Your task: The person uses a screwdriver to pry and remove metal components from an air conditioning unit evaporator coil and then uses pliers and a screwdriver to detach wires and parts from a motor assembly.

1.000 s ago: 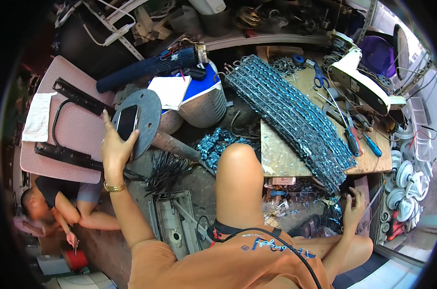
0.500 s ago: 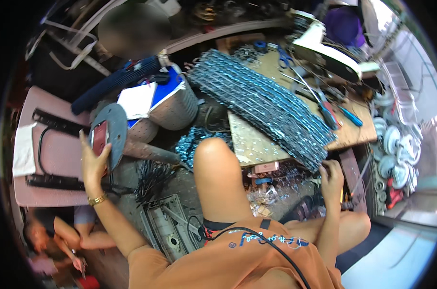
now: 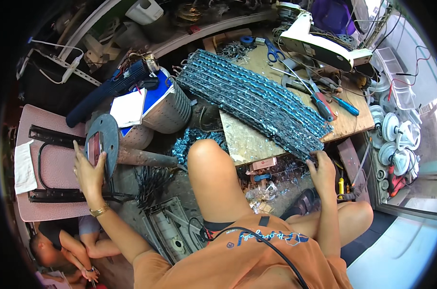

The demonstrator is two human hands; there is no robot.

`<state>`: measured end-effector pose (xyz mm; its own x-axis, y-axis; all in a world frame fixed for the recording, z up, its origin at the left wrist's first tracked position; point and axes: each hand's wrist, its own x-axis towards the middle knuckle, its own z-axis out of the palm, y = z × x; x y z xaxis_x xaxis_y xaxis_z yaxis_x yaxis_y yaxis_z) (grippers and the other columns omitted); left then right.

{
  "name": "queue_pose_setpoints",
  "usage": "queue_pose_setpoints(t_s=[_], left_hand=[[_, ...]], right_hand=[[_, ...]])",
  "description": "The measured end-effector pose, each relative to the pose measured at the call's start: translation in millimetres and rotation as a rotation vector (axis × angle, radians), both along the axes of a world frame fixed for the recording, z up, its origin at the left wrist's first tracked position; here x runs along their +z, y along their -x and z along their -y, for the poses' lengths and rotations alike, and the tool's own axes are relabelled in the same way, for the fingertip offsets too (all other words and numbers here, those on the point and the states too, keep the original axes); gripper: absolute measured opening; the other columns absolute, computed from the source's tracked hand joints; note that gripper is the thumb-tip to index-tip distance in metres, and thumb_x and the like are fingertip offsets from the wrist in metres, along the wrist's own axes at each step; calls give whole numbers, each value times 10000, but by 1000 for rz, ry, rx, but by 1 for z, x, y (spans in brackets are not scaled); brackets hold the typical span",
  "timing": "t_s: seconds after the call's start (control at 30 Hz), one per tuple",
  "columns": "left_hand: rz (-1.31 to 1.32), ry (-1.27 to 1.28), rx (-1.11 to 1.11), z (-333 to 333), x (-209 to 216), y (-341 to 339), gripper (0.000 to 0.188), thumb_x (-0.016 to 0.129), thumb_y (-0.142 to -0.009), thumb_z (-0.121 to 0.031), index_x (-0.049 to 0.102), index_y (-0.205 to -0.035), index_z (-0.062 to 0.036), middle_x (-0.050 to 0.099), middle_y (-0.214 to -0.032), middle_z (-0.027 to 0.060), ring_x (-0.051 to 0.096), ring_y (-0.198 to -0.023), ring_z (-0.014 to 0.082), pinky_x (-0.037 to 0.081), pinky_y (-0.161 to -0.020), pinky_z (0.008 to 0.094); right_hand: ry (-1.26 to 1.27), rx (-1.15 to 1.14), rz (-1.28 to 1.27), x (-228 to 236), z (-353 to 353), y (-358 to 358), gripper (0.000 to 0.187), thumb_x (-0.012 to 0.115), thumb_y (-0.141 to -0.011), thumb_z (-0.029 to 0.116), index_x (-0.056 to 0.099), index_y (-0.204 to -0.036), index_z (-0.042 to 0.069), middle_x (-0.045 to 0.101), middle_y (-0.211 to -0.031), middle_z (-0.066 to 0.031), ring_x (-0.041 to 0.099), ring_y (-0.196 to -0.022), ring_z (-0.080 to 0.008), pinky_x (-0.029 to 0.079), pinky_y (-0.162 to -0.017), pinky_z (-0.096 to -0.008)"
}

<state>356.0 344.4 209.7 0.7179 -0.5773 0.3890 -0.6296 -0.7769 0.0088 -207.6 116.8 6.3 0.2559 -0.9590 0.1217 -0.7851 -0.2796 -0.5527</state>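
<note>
At the left, my left hand (image 3: 89, 176) is spread around a flat reddish-brown slab that looks like a phone (image 3: 94, 148), thumb on one edge and fingers on the other. It lies against a round grey metal disc (image 3: 111, 144) on the end of a pipe (image 3: 148, 157). On the right, my right hand (image 3: 323, 174) pinches the near corner of a long blue-black finned coil (image 3: 257, 98), a heat exchanger by its look. The coil lies slantwise over a wooden board (image 3: 242, 139), its near corner past the edge.
Screwdrivers (image 3: 346, 106), blue scissors (image 3: 274, 52) and a white curved housing (image 3: 314, 45) lie on the board. Shredded blue fins (image 3: 194, 142) and scraps litter the floor. A pink padded seat (image 3: 52, 120) stands left, with a person (image 3: 66, 241) below it. A perforated drum (image 3: 170, 108) stands behind.
The whole view has shifted slightly. Both my hands stay at the same things, the right closer in at the coil's corner. The person at lower left has moved their arms.
</note>
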Motion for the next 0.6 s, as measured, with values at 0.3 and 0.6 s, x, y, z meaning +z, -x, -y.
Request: queue_pose_setpoints(t_s=[0.3,0.6], left_hand=[[104,-1,-568,81,-18,128,754,789,-806,-330,516,-1473,-109,557,-1392,149,488,-1311,368,334,-1122,529],[-203,-42,-881,100,-84,174,679,785,-813,-307,559,-1436,-160,528,-1428,100,464,-1319,336,342,-1116,526]], right_hand=[[41,26,-15,-2,-4,2,290,749,-858,135,653,-1117,48,676,-1081,-153,648,-1036,-367,511,-893,-446],[12,52,-59,-10,5,4,292,736,-868,104,644,-1138,40,669,-1091,-158,635,-1040,-367,490,-911,-441]])
